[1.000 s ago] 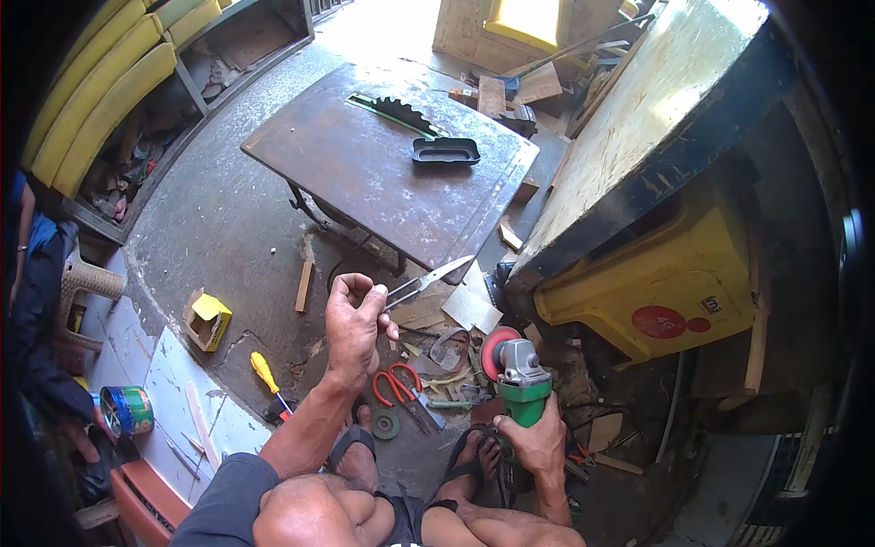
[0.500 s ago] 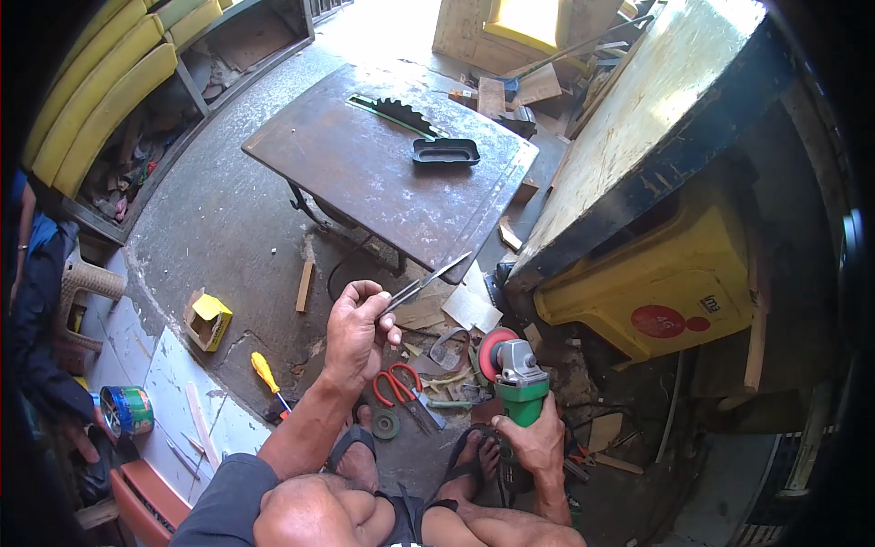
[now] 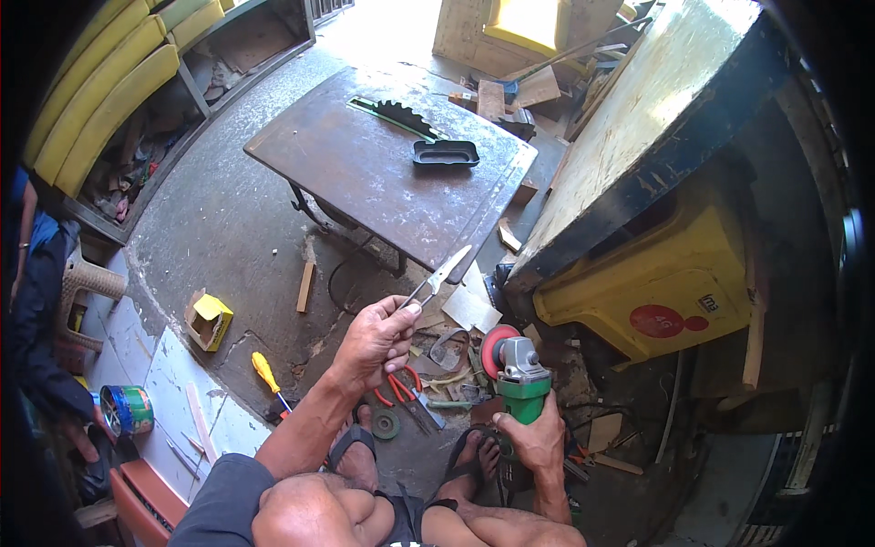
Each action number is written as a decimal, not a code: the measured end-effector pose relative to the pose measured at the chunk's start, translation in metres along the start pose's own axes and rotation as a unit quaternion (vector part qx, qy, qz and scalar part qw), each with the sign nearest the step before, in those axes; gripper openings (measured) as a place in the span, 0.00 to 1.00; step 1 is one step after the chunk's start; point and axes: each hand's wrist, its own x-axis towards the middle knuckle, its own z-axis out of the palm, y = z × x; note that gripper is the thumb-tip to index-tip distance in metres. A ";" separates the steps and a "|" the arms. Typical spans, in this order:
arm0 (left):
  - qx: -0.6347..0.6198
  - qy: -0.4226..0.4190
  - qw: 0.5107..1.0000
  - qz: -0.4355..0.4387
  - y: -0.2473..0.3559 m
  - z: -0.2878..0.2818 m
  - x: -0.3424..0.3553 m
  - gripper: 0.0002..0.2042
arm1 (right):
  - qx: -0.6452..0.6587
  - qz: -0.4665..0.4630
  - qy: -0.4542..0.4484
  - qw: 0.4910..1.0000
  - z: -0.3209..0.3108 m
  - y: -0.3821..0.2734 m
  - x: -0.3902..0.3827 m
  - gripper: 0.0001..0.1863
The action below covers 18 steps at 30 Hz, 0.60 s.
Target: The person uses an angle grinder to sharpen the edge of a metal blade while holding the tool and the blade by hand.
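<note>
My left hand (image 3: 372, 342) is closed around a pair of scissors (image 3: 447, 266); their metal blades point up and to the right, in front of the table's near corner. One blade shows its bright flat face. In my right hand (image 3: 533, 435) is a green and grey angle grinder (image 3: 521, 394), held upright by its body. Its red disc (image 3: 497, 350) faces left, apart from the scissors. On the ground between my feet and the left hand lie red-handled shears (image 3: 410, 398), partly hidden, with a round grey-green disc (image 3: 386, 424) beside them.
A metal-topped table (image 3: 319, 155) ahead bears a toothed saw blade (image 3: 401, 118) and a black tray (image 3: 445, 153). A yellow-handled screwdriver (image 3: 264, 371) and a yellow box (image 3: 209, 322) lie left. At right stand a yellow plastic stool (image 3: 656, 283) and a large board (image 3: 638, 137).
My left hand has shifted slightly lower and turned the scissors, so a blade's flat face now shows instead of thin edges. The grinder has barely moved.
</note>
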 end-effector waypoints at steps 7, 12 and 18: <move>0.198 0.049 0.975 0.083 0.002 0.017 -0.004 0.15 | 0.019 -0.022 0.012 0.999 -0.004 -0.009 0.002 0.39; 0.239 0.004 0.969 0.060 0.004 0.005 -0.002 0.16 | 0.022 -0.038 0.018 0.999 -0.002 -0.009 0.003 0.39; 0.309 -0.013 0.950 0.047 -0.004 -0.010 0.009 0.18 | 0.001 -0.073 0.033 0.997 -0.001 -0.024 0.008 0.39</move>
